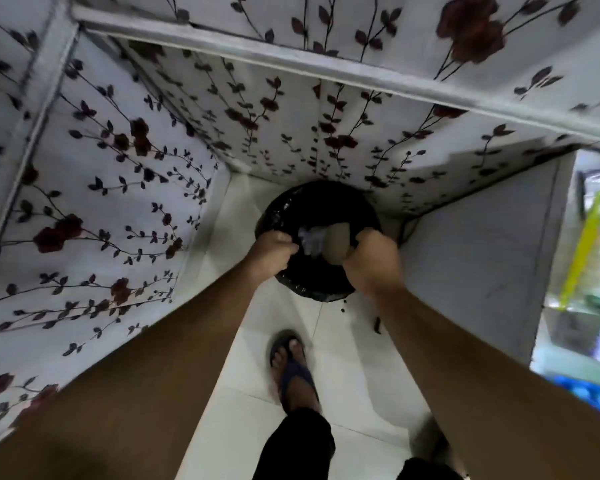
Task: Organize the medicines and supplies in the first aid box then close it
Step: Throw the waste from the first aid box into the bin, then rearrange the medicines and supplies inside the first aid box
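left hand and right hand each gripped the near rim of the black bin bag | bin hemmed by floral cloth and white panel (tight) | floor open behind | first aid box unseen

Black bin bag — white cloth, dark-red roses; white floor tiles.

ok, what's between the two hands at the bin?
Head view: between left hand and right hand, the bin bag's open mouth, white crumpled scrap and brown piece inside.
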Demonstrator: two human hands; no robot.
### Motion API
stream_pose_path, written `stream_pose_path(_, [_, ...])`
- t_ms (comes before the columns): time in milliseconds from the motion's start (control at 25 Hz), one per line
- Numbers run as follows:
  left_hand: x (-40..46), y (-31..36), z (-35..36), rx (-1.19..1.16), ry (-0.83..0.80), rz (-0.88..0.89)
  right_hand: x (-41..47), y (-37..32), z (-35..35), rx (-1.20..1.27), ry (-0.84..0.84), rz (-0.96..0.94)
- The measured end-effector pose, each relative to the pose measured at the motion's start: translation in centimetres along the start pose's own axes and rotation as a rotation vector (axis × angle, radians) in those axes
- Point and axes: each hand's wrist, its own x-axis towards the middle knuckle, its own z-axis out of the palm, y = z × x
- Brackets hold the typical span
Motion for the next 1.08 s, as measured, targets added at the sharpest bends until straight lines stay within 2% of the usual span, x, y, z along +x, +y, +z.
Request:
stream_pose_path(200, [-7.3, 1.3, -0.5, -0.077, 0.092, 0.041, -5.9, 0.5, -4.3, 0.113, 0.096, -0.044])
stream_pose_path(360, [-15.7, 5.8, 1.5, -0.054, 0.113, 0.157, -14.1, 0.8, -12.5, 0.255, 0.219, -0.089])
stream_pose_path(560, [-25.7, 10.6, 7.5, -0.020, 0.093, 0.302, -22.6, 8.3, -22.8, 0.494, 0.344, -0.185])
stream_pose_path(680, [-29.6, 12.4, 12.4, 0.195, 0.132, 0.479, -25.0, 15.3, -28.3, 0.667, 0.415, -0.145])
stream_pose_path(800, [-31.1, 13.2, 16.3, 0.582, 0.117, 0.669, -25.3, 21.7, -31.2, 0.634, 0.509, -0.060])
stream_pose_path(920, [-30.7, 13.0, 18.9, 0.849, 0.167, 0.713, -24.0, 27.3, -32.3, 0.568, 0.551, 0.062])
stream_pose_path(1080, [-28.8, 13.0, 20.7, 0.975, 0.217, 0.794, -20.8, 32.7, -31.5, 0.524, 0.574, 0.251])
